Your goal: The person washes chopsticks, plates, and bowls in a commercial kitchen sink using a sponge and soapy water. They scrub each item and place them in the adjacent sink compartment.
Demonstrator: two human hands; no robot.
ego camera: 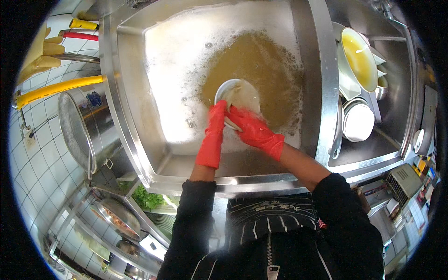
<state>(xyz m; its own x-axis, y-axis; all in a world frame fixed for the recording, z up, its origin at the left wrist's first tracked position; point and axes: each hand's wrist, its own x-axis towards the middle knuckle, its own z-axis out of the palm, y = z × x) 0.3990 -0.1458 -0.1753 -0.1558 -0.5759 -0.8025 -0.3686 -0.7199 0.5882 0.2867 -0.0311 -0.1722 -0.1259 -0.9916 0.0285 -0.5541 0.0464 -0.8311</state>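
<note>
Both of my hands wear red rubber gloves and work over a steel sink [134, 87] of cloudy brown water [259, 56] with white suds [175, 80]. My left hand [215, 131] grips the near-left edge of a round white bowl [224, 87], which is tilted at the water's surface. Against the bowl's near side is my right hand [257, 131], blurred by motion, its fingertips over the opening. A pale beige blur fills the bowl's inside; whether it is a cloth or soapy water I cannot tell. The right fingers' grip is unclear too.
In the right-hand basin lie a large white bowl with a yellow inside [357, 59], stacked white bowls [358, 120] and a metal utensil handle [336, 140]. At left are a big steel pot [101, 122], a yellow hose [59, 91] and rubber gloves [43, 52]. Leafy greens [145, 197] sit below.
</note>
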